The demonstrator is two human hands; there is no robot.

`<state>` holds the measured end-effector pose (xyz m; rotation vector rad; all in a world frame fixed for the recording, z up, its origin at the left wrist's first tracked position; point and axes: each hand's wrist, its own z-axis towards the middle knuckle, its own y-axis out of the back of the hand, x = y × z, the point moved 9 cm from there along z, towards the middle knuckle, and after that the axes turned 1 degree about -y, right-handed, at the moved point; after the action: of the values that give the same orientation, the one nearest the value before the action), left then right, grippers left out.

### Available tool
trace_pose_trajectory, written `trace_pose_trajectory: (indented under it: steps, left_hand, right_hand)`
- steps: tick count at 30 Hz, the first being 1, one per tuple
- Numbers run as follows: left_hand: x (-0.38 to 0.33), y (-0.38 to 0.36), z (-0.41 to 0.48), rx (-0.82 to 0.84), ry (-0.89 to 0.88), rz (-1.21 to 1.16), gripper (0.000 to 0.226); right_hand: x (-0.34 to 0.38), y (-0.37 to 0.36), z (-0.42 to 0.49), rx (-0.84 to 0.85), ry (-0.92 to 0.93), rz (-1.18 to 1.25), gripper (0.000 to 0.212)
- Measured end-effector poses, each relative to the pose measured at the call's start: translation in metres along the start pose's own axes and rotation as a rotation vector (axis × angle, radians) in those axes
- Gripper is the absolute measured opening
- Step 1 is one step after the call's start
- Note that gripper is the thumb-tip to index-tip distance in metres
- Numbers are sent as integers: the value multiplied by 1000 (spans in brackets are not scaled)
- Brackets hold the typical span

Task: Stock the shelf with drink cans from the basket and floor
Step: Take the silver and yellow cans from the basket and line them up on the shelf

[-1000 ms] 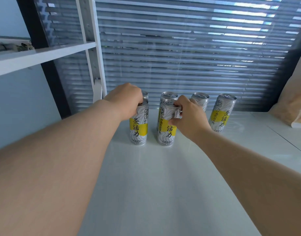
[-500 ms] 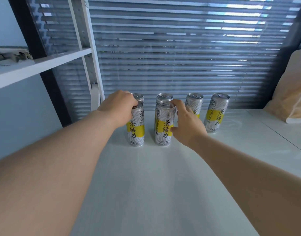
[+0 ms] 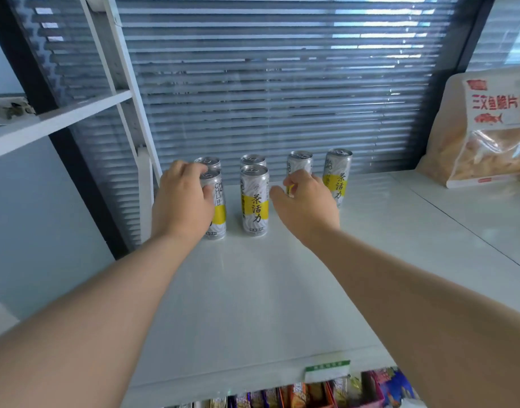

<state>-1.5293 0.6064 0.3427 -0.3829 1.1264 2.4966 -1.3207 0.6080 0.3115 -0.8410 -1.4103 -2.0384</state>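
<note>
Snack bag (image 3: 485,134) right of cans (image 3: 254,198), seemingly clear.

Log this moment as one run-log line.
scene: six cans upright on shelf | left hand: on front-left can | right hand: open, off front-middle can | snack bag: right

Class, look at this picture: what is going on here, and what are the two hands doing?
A person is stocking a white shelf with drink cans. Six cans stand upright near the back. The left hand is wrapped around the front-left can. The right hand is open beside the front-middle can and holds nothing. A snack bag leans at the right.
</note>
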Motion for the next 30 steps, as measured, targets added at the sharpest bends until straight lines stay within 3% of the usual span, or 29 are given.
trace_pose_trajectory:
  steps: [2,5,10,18,22,30]
  left_hand:
    - [-7,-2,-18,-35,86,-104,25]
    - [-22,-20,-41,14,226,-248,22]
    - [-72,-50,-75,80,324,-383,25]
    - [-200,-97,-176,211,230,-401,18]
    - [-278,-131,-250,292,189,-442,16]
    - [-409,-224,-436,710,181,-536,8]
  right_hand:
    - [-17,10,-12,-12,-93,153,17]
    - [-39,26,-29,-24,-174,235,32]
    - [-82,59,-58,-58,-244,357,33]
    - [-212,170,-140,-185,-300,489,19]
    - [-313,237,-208,-297,-431,455,27]
    - [-489,312,-358,-330,-694,410,25]
